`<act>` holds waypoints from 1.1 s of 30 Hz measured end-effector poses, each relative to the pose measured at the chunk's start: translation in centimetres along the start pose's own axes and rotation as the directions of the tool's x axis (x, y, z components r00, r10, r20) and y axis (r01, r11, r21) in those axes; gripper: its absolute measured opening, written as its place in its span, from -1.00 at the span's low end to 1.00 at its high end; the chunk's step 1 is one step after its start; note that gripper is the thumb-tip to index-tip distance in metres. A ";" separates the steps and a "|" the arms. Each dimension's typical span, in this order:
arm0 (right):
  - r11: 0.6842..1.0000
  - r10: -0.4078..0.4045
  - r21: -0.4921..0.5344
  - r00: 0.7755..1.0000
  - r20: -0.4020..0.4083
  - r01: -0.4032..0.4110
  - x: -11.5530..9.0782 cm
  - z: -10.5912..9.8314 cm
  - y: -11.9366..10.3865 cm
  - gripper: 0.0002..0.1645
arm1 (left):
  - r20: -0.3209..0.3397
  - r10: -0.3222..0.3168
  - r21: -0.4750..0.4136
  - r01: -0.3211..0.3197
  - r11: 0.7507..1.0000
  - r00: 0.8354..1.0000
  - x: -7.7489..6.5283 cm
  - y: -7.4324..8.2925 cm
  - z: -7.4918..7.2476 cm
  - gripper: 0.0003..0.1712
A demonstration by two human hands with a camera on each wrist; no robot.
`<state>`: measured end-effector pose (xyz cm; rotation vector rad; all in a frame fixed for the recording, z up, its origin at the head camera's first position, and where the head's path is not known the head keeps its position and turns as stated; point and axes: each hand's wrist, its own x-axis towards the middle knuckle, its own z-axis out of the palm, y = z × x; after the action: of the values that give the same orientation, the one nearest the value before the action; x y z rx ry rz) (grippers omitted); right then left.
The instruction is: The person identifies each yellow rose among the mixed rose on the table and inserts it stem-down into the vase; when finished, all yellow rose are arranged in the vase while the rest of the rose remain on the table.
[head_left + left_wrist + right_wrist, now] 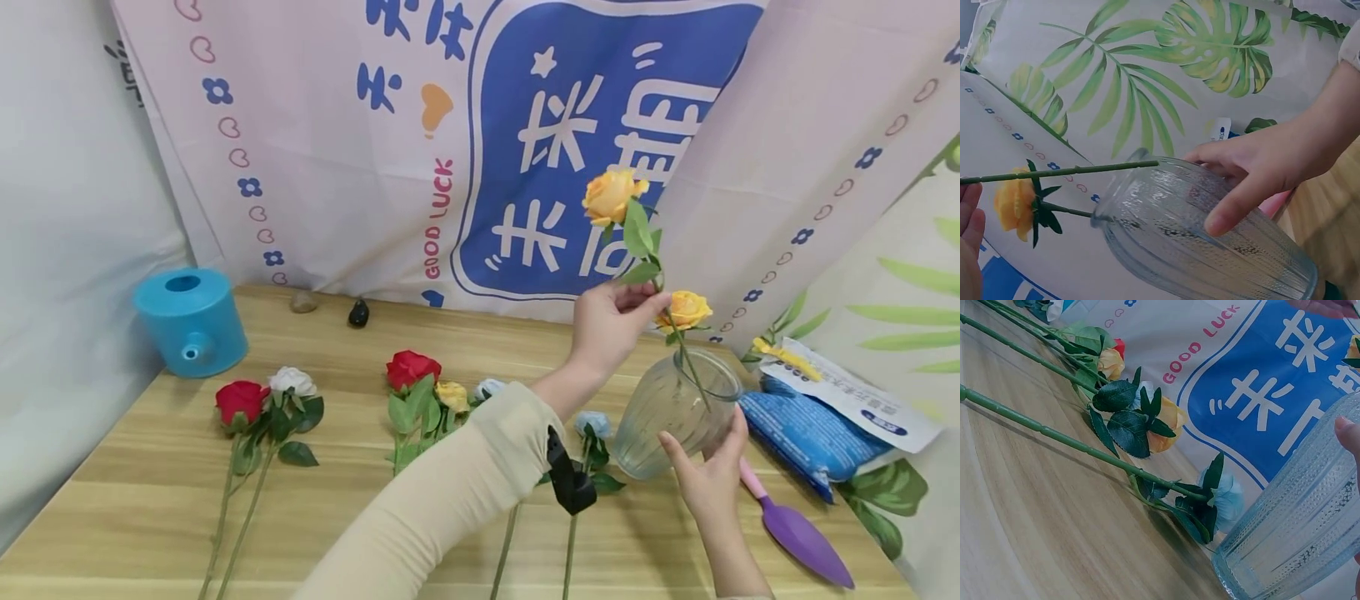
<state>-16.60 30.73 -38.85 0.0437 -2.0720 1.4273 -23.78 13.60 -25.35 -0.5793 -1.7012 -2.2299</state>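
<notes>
A ribbed glass vase (660, 417) tilts above the right part of the table; my right hand (712, 475) grips its side, thumb toward me. One yellow rose (686, 310) stands in the vase, its stem through the mouth. Above it, my left hand (611, 325) pinches the stem of another yellow rose (613, 196) just under its leaves. That stem's cut end (1155, 164) overlaps the vase near the rim; whether it is inside, I cannot tell. A light blue rose (1227, 499) lies close to the vase's base. The left fingers are partly hidden behind the stem.
A red rose (242, 402) and a white rose (292, 382) lie at left; another red rose (412, 368) lies mid-table. A blue watering can (191, 329) stands back left. At right are a blue packet (813, 433) and a purple trowel (806, 542).
</notes>
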 end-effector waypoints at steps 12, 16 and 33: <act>1.000 -0.002 -0.026 1.000 -0.002 0.002 0.1 0.3 0.1 0.18 | -0.102 0.052 -0.008 -0.053 0.999 0.993 1.6 -0.9 -0.2 -0.84; 0.999 -0.014 -0.031 1.000 -0.005 0.014 0.1 0.1 0.1 0.18 | -0.131 0.060 -0.032 -0.065 0.997 0.990 1.5 0.5 -0.7 -0.85; 0.999 -0.016 -0.045 1.000 -0.004 0.016 -0.1 0.0 -0.4 0.14 | -0.117 0.118 -0.044 -0.124 0.991 0.986 2.0 -1.3 -0.5 -0.84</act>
<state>-16.40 30.52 -38.51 0.0392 -2.0948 1.3694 -26.20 13.50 -25.65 -0.5413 -1.5159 -2.1825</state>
